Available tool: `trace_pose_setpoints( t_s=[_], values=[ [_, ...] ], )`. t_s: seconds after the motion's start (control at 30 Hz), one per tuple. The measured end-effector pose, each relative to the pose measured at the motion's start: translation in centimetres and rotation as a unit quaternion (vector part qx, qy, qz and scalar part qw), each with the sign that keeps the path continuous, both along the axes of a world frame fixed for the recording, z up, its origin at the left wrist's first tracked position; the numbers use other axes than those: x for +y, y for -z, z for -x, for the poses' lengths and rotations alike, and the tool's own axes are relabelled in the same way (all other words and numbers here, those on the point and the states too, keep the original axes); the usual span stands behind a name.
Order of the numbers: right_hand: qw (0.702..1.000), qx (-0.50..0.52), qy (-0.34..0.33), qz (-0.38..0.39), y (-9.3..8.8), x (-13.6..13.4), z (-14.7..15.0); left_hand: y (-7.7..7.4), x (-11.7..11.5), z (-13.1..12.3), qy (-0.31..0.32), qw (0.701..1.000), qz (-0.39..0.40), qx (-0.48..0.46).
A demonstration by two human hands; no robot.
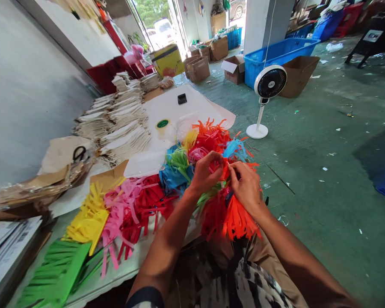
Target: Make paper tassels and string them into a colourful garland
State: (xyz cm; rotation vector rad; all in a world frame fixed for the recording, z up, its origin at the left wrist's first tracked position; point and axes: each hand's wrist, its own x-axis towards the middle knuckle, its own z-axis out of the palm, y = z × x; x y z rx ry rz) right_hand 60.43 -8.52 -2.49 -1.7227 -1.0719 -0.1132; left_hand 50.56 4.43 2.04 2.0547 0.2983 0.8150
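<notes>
My left hand [206, 171] and my right hand [247, 186] meet over a bunch of fringed paper strips [231, 218], red and orange, that hangs down toward my lap. Both hands have their fingers curled and pinched on the top of that bunch. Just beyond my hands lies a heap of fringed paper [208, 143] in orange, red, yellow, green and light blue. On the table [115, 278] to my left lie more fringed sheets: red [147, 205], pink [118, 214], yellow [88, 218] and green [56, 273].
Stacks of white paper bundles [115, 119] line the table's far left. Scissors [79, 153] rest on brown paper, a tape roll [162, 124] and a small black object [182, 99] on white sheeting. A white standing fan [265, 98], blue crates [276, 55] and cardboard boxes [200, 68] stand on the green floor.
</notes>
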Motion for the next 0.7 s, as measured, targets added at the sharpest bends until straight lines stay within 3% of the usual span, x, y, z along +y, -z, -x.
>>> trace_pose_setpoints(
  t_s=[0.3, 0.53, 0.7],
  values=[
    [1.000, 0.002, 0.016, -0.017, -0.1, -0.3, 0.3, 1.1, -0.6, -1.0, -0.002, 0.999, 0.034, -0.012],
    [0.998, 0.020, 0.034, -0.042, -0.2, -0.7, 0.2, 0.7, -0.5, -0.9, -0.005, 0.998, 0.058, 0.006],
    [0.996, 0.054, 0.036, -0.064, -0.1, -0.8, 0.2, 1.2, -0.3, -0.4, 0.040, 0.994, 0.100, 0.020]
  ],
)
